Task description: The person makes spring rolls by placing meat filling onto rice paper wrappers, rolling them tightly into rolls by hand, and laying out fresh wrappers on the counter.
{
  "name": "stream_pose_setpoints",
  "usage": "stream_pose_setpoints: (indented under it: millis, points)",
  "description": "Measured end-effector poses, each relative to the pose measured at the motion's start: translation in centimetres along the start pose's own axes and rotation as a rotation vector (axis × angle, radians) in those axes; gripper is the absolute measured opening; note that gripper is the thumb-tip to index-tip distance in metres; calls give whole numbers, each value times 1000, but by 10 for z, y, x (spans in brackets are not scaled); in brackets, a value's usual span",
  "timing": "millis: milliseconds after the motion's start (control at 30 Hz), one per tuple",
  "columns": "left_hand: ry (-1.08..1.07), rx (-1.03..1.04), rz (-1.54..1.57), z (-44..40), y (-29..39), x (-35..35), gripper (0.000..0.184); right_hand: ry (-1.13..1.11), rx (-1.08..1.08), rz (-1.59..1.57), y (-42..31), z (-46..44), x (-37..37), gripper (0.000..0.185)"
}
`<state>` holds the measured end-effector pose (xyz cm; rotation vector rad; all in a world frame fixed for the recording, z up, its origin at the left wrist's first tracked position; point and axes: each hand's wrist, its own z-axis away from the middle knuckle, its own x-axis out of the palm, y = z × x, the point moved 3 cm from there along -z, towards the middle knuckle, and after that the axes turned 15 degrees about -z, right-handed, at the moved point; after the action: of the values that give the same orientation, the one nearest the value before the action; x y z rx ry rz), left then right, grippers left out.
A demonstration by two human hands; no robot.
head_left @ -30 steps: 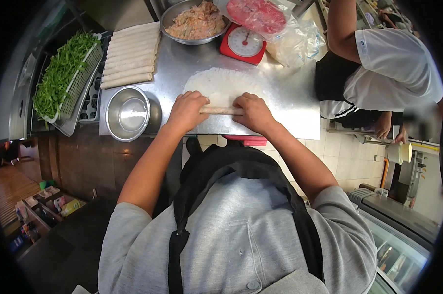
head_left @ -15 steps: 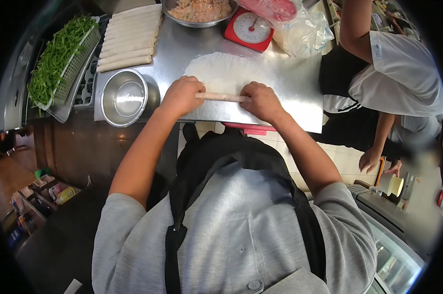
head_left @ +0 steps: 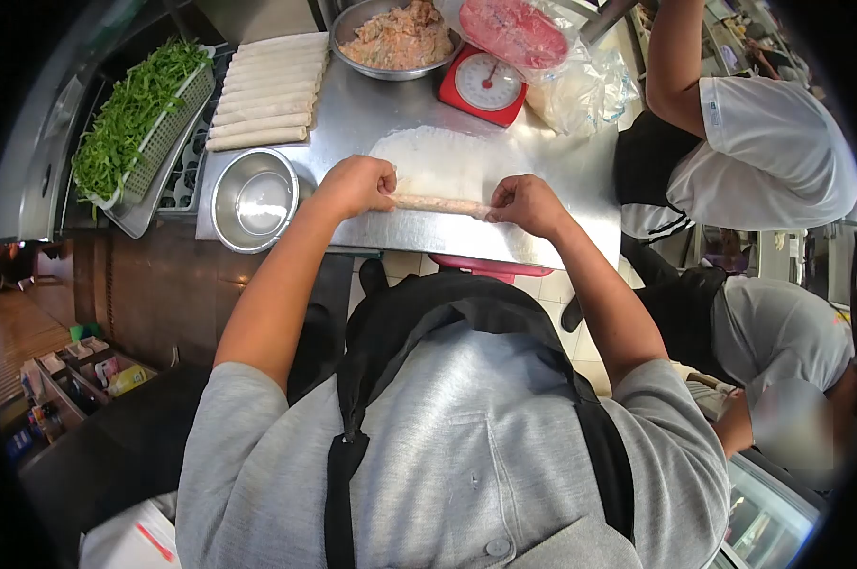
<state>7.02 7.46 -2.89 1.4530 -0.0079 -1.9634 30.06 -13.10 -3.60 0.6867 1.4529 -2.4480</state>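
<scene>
A long thin filled roll (head_left: 440, 204) lies crosswise near the front edge of the steel table, pinkish filling showing through its pale wrapper. My left hand (head_left: 357, 187) pinches its left end between thumb and fingers. The right end is pinched by my right hand (head_left: 525, 205). Behind the roll spreads a thin white wrapper sheet (head_left: 438, 152), flat on the metal; whether it joins the roll is hard to make out. Finished-looking white rolls (head_left: 269, 85) lie side by side at the back left. A steel bowl (head_left: 391, 66) of orange-pink filling stands behind.
An empty-looking steel bowl (head_left: 255, 201) sits left of my left hand. Farther left, a white basket (head_left: 168, 133) holds leafy greens. A red scale (head_left: 483, 85), bagged pink meat (head_left: 519, 33) and a clear plastic bag (head_left: 585, 90) stand at the back right. Two people are at the right.
My fingers have shifted from wrapping the roll's ends to pinching them, and more filling colour shows. The view has tilted slightly, and a person at the right has bent down.
</scene>
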Motion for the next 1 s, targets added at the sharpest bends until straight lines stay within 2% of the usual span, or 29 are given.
stream_pose_setpoints:
  millis: [100,300,400,433,467,500,567,600,633,700,767,833,933,1000]
  points:
    - [-77,7,3,-7,-3,-3,30,-31,5,-50,3,-5,-4,24]
    - [-57,105,-14,-20,-16,-4,28,-16,-12,-99,15,-16,-8,19]
    - [11,70,-34,-25,-18,-2,25,-22,14,-39,18,-17,-8,19]
    - [7,73,-35,-24,-15,1,25,43,-85,30,17,-16,-7,20]
    - [195,147,-68,-21,-8,1,24,107,-182,99,17,-14,-6,21]
    - [382,218,-99,-15,1,1,23,105,-177,97,12,-8,-3,21]
    - [440,266,-93,-7,21,13,24,143,-288,31,-8,6,4,22]
    - [502,314,-89,-4,30,18,24,137,-466,139,-12,9,11,22]
    - [495,316,-85,-1,36,22,24,136,-458,137,-12,11,15,22]
    - [518,343,-105,0,44,27,31,199,-606,293,-18,16,22,26]
    - [506,346,-122,-1,44,29,33,192,-596,314,-13,11,22,26]
    - [494,346,-143,-2,42,30,35,156,-497,335,-12,6,20,22]
    - [507,378,-185,-9,40,27,30,105,-417,305,-10,-3,16,24]
    - [472,378,-215,-15,40,26,26,151,-457,312,-14,-3,14,25]
